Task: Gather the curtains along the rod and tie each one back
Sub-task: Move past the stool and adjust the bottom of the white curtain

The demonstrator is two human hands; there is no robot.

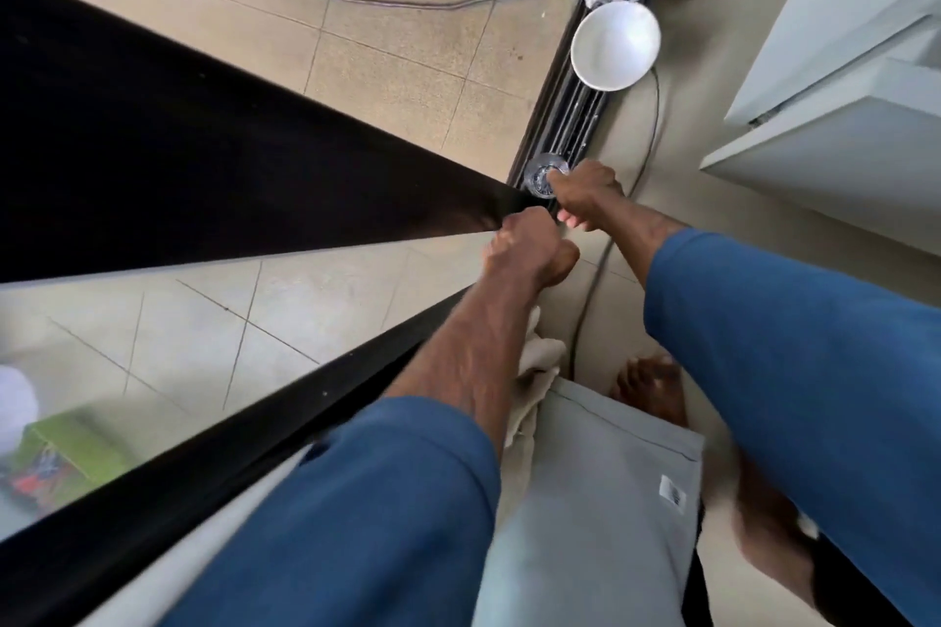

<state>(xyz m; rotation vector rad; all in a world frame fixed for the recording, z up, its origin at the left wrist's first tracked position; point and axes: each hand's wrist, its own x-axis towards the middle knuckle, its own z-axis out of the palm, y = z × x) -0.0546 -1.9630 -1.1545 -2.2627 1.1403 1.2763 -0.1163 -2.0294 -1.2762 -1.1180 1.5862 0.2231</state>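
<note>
A cream curtain (pixel 540 362) hangs bunched under my left forearm, down beside my grey shorts. My left hand (pixel 529 244) is a tight fist at the top of that bunch, against the dark sliding-door frame (pixel 254 158). My right hand (pixel 585 191) is just beyond and right of it, almost touching, with its fingers curled in. Whatever the right hand may hold is hidden by its fingers. No rod or tie-back shows in this downward view.
A clear drinking glass (pixel 545 173) stands on the door's floor track (pixel 570 117), right under my right hand. A white bowl (pixel 615 45) lies farther along the track. A cable (pixel 601 270) runs over the tiled floor. White cabinet (pixel 840 117) at right; my bare feet below.
</note>
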